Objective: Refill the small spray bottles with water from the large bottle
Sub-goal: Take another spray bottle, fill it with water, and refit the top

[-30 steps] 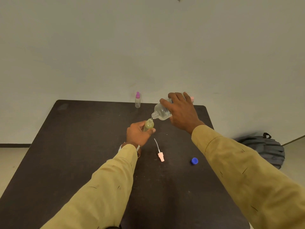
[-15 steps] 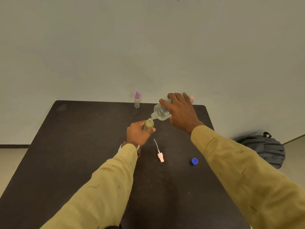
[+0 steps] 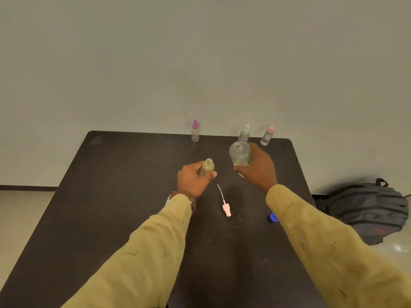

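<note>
Left hand (image 3: 192,181) grips small olive bottle (image 3: 208,167), right hand (image 3: 259,171) large clear bottle (image 3: 239,154); pink spray cap (image 3: 226,210) lies between them, nearer you.

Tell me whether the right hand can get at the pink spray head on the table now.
Probably not yet: the pink spray head lies uncovered, but the right hand grips the large bottle and would need to set it down first.
</note>
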